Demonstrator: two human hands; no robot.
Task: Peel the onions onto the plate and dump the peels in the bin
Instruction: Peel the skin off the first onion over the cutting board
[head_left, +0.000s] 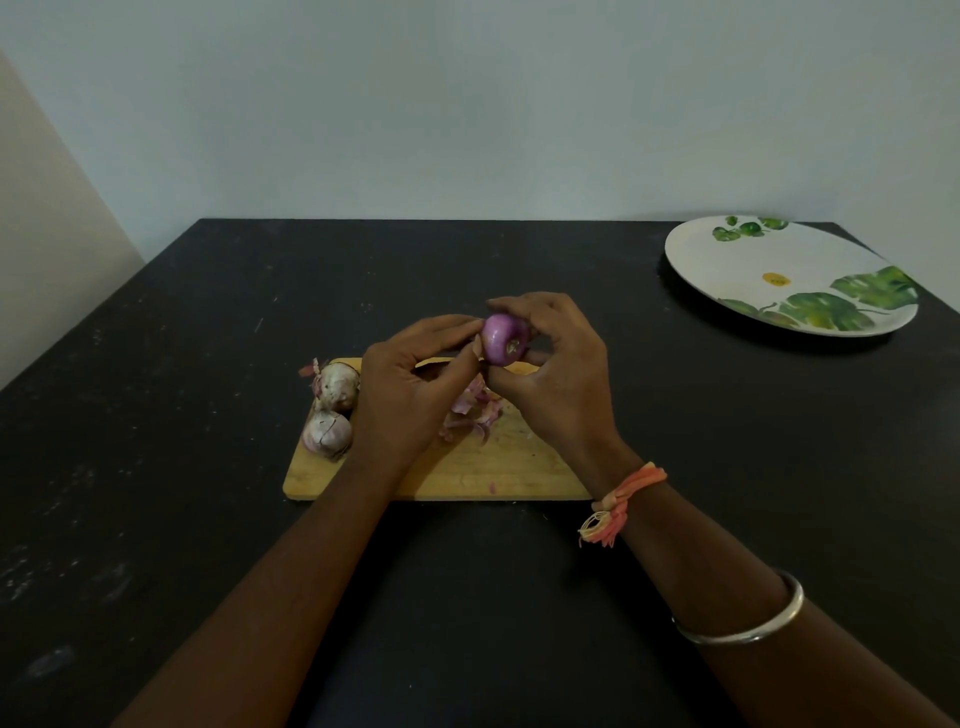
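Observation:
A purple onion (503, 339), mostly bare of skin, is held above the wooden cutting board (467, 467). My right hand (556, 374) grips it from the right with curled fingers. My left hand (410, 384) pinches at the onion's left side with thumb and fingertips. Two unpeeled onions (332, 410) lie at the board's left end. A heap of pink peels (475, 410) lies on the board below the hands. The white plate (789, 275) with green leaf print sits at the table's far right, holding nothing. No bin is in view.
The dark table (182, 415) runs back to a pale wall. The plate overhangs near the table's right edge. A thread band and a metal bangle are on my right forearm.

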